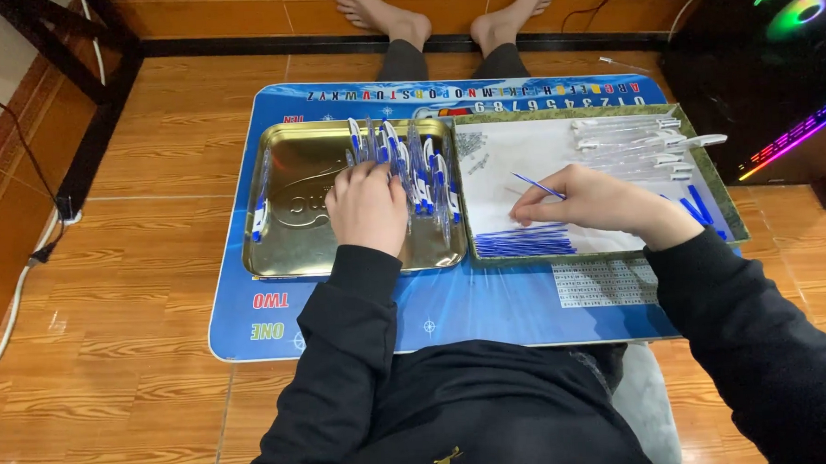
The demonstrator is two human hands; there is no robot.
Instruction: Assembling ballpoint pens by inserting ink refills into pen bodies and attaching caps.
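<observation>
the right hand pinches a thin blue refill over the white tray, while the left hand rests closed on the finished pens in the gold tray.

Gold tray, blue-and-white pens, thin blue refills, blue mat, black sleeves
</observation>
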